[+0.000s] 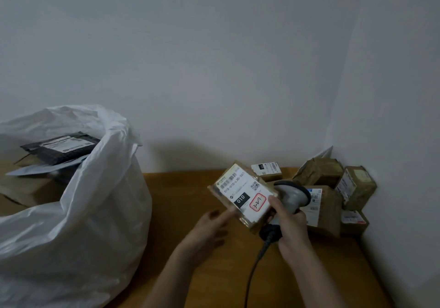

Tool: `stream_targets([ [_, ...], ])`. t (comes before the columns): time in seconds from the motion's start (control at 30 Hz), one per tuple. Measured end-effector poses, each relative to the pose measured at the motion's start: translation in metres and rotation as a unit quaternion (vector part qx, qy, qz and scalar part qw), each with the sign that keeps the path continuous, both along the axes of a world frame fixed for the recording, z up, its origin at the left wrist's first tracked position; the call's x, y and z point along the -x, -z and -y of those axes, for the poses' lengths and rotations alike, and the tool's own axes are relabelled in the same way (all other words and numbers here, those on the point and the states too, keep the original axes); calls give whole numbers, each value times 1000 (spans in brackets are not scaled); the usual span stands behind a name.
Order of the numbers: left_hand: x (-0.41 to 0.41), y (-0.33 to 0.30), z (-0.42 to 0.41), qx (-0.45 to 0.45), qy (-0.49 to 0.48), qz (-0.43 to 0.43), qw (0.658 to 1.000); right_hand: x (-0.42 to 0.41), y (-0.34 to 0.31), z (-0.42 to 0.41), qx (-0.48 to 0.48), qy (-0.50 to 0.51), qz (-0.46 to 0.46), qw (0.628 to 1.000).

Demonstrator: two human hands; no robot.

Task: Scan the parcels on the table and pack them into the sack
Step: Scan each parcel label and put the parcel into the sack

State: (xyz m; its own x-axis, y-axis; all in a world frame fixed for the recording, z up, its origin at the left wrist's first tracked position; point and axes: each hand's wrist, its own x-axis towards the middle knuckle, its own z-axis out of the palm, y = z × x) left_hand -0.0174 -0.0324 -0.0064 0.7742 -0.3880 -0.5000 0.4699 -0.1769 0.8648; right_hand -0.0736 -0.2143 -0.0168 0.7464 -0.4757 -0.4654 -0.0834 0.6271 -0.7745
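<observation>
Right hand (289, 226) gripped scanner (291, 194) plus parcel (242, 194); left hand (209, 224), fingers relaxed, touched the parcel's edge. Probably mid-scan; next, carry it to the sack (78, 212) at 9 o'clock.

A single head-worn wide-angle view looks forward and down from close above the wooden table (185, 212), facing the white wall behind it. The table fills the lower centre and right; the white sack (78, 212) stands left of it, its mouth open toward the camera.
</observation>
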Motion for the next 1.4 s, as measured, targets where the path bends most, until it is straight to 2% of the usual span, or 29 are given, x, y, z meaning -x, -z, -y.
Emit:
stream_targets([
  [0.07, 12, 4, 14, 48, 10, -25, 998, 0, -5, -7, -18, 6, 17, 1000],
  [0.17, 18, 6, 29, 118, -25, -41, 992, 2, -8, -12, -10, 5, 31, 999],
  [0.3, 15, 4, 28, 173, -96, -27, 980, 7, -18, -10, 63, -25, 7, 998],
  [0.43, 2, 1, 12, 141, -169, -17, 975, 18, -42, 2, 140, -46, -23, 989],
  [0.6, -11, 4, -2, 71, -206, 1, 976, 33, -85, 6, 271, -124, 20, 954],
  [0.77, -21, 6, -10, 49, -229, -1, 972, 51, -129, 2, 362, -180, 74, 912],
  [0.97, -26, 10, -15, 20, -241, 4, 970, 66, -157, -2, 389, -202, 107, 893],
  [1.4, -25, 13, -11, 22, -244, 19, 969, 75, -170, -2, 405, -193, 118, 886],
])
